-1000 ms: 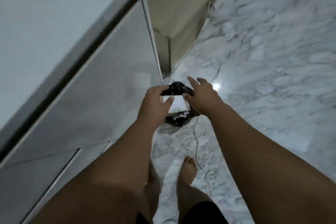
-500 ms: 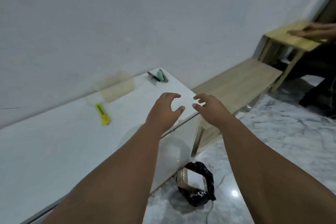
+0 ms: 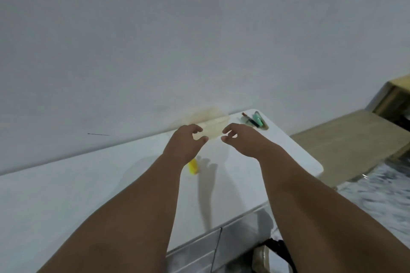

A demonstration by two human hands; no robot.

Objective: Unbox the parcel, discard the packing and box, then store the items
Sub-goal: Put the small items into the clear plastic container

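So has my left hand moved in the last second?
Yes. The left hand has risen from the black bin bag on the floor to above the white table, just beyond the yellow cutter.

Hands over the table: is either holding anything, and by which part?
Nothing is held: left hand and right hand are loosely curled and empty above the table.

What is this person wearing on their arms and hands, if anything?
Nothing that shows. The left forearm and right forearm are bare, with no sleeves in view. The left hand and right hand have no gloves, and no watch, bracelet or ring is visible.
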